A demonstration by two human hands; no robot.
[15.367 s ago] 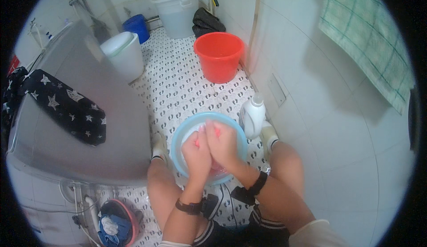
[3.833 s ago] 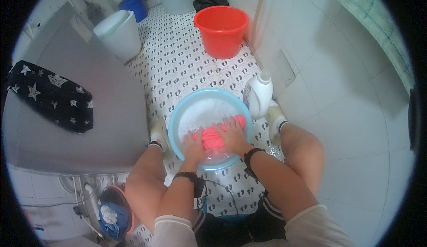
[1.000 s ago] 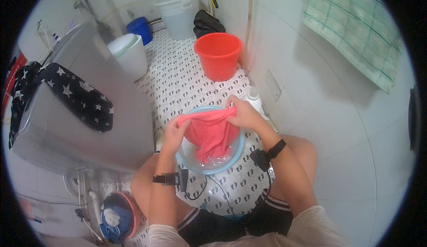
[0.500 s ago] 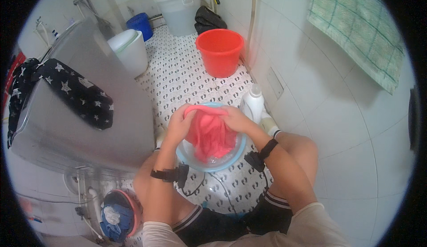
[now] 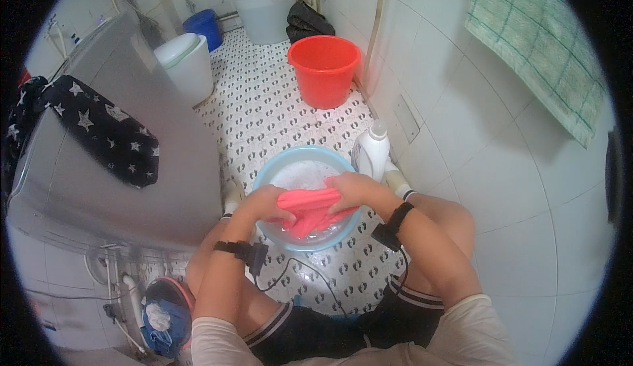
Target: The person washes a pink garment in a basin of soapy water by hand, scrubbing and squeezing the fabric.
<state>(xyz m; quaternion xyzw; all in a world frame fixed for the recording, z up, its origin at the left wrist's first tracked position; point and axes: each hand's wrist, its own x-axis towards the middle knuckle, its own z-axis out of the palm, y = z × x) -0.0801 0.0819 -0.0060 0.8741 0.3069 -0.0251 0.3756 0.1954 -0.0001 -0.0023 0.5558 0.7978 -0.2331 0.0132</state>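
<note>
A wet pink cloth [image 5: 308, 206] is gripped at both sides over a light blue basin [image 5: 271, 164] of sudsy water. My left hand [image 5: 267, 202] closes on its left edge, thumb toward me. On its right edge my right hand [image 5: 347, 192] has its fingers wrapped round the fabric. The cloth's lower folds hang into the water at the near side of the basin; foam shows beyond it. Just right of the basin stands a white bottle [image 5: 372, 151] with a cap, close to my right hand.
A red bucket [image 5: 323, 79] stands ahead by the tiled wall. A grey appliance [image 5: 165, 201] draped with a black star-patterned cloth [image 5: 105, 129] fills the left. A tub of clothes [image 5: 165, 320] sits lower left. A green checked towel [image 5: 537, 50] hangs at right. Cables run from my wrist bands.
Both hands have lowered the pink cloth toward me, down to the basin's near half. It is now bunched lower, and the foamy water behind it shows.
</note>
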